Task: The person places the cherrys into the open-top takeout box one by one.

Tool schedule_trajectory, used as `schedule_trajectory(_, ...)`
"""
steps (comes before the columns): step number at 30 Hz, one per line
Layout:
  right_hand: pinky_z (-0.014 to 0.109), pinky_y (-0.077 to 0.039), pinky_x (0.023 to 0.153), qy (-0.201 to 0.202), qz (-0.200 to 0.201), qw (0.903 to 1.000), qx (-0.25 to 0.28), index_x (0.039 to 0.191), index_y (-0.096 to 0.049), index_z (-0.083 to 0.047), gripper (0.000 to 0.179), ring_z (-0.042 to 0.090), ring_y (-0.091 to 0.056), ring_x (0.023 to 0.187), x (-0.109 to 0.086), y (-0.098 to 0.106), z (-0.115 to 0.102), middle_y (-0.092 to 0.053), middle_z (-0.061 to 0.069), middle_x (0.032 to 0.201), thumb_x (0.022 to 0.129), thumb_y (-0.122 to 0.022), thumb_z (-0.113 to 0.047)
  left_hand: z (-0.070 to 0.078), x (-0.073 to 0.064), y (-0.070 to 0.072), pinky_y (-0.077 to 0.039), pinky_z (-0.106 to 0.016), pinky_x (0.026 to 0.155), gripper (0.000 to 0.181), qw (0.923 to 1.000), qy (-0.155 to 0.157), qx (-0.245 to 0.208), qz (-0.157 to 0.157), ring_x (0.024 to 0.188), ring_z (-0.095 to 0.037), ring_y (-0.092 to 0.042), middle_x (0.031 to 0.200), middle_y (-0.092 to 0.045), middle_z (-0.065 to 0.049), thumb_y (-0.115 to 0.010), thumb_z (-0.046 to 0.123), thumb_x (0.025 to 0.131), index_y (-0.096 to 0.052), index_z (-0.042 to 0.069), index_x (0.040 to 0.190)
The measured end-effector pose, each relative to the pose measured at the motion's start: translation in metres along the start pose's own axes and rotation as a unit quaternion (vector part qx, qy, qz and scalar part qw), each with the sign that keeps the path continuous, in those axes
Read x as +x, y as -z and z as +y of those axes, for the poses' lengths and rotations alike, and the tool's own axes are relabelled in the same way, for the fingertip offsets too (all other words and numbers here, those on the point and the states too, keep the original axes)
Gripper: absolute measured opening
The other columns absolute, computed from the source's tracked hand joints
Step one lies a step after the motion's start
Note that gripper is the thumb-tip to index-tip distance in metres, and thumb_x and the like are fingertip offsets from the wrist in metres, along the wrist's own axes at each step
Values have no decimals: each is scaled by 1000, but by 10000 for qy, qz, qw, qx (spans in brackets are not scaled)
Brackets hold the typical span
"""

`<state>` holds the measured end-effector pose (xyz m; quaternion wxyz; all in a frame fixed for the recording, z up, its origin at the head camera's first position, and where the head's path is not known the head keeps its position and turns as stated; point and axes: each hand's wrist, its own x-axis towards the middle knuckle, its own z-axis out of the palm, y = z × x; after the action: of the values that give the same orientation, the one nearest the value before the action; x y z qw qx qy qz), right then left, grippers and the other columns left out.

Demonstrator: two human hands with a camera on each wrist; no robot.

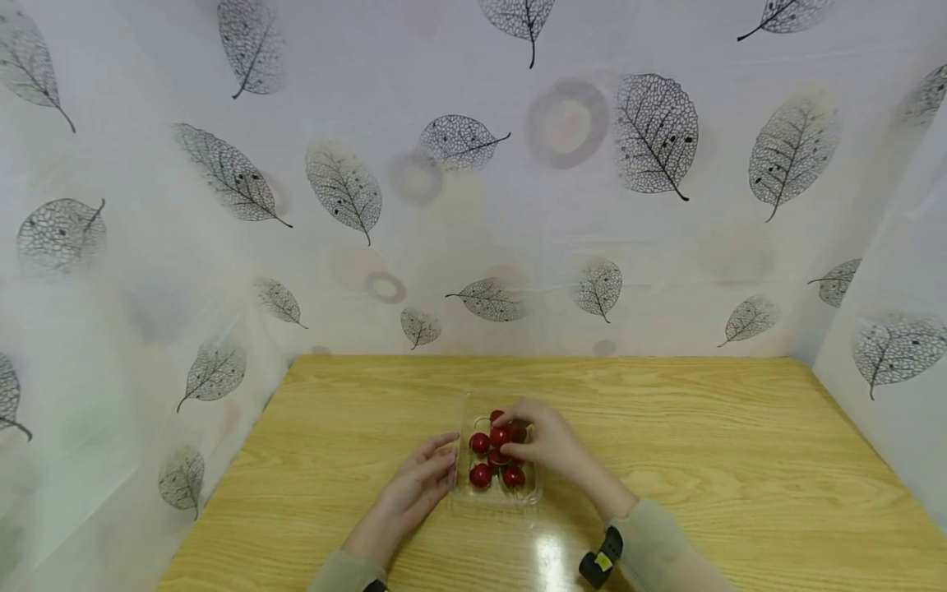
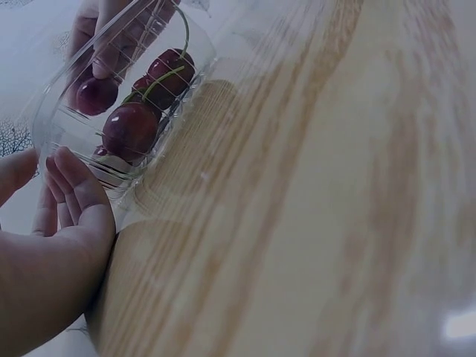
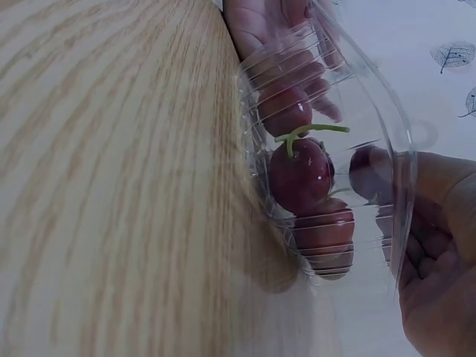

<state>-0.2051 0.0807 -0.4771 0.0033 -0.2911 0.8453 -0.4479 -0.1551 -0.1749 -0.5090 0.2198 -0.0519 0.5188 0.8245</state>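
Note:
A clear plastic box point(image 1: 494, 498) with several dark red cherries point(image 1: 480, 475) stands on the table; green stems point(image 3: 312, 131) show through its wall. My left hand point(image 1: 416, 485) is at the box's left side, its fingertips touching the wall and its fingers loosely bent. From the right, my right hand point(image 1: 546, 440) reaches over the rim into the box. Its thumb and fingers pinch one cherry point(image 2: 97, 95) above the others, seen through the plastic in the left wrist view. That same cherry point(image 3: 370, 175) is partly covered by the thumb in the right wrist view.
The wooden table point(image 1: 710, 460) stretches out on both sides of the box. Behind it hangs a pale sheet point(image 1: 562, 222) printed with leaf skeletons, which also lines both sides. A black band point(image 1: 602, 559) is on the right wrist.

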Motion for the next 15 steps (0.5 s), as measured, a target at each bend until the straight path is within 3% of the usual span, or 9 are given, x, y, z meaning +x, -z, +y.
schedule_trajectory(15, 31, -56, 88, 120, 42, 9988, -473, 110, -79, -7, 29, 19, -65, 96, 0, -6, -1, -74, 3, 103, 83, -88, -5, 0, 1, 1, -53, -18, 91, 51, 10000, 0, 24, 6, 100, -3, -60, 117, -60, 6, -53, 5, 109, -36, 0, 157)
